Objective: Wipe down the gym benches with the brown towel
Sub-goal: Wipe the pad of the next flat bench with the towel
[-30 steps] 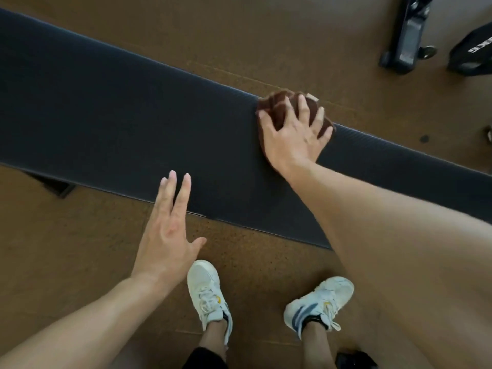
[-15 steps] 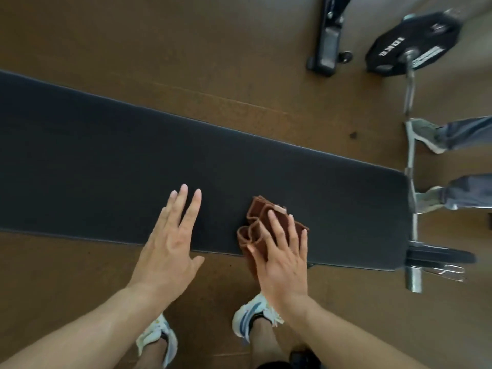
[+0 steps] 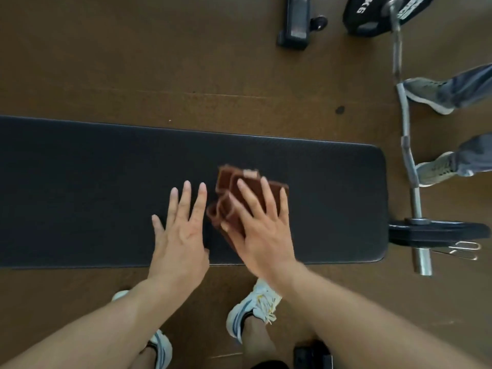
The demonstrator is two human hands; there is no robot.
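Pressing flat with straight fingers, the right hand (image 3: 262,230) pins the folded brown towel (image 3: 234,198) to the black bench (image 3: 80,187) near its right end, while the left hand (image 3: 181,233) rests open just beside it.

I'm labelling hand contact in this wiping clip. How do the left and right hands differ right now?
The left hand lies bare on the black padded bench, while the right hand presses the folded brown towel. The left hand sits just left of the towel; the right hand covers much of it. The towel looks motion-blurred; the left hand looks sharp. Both hands are palm-down with straight, spread fingers.
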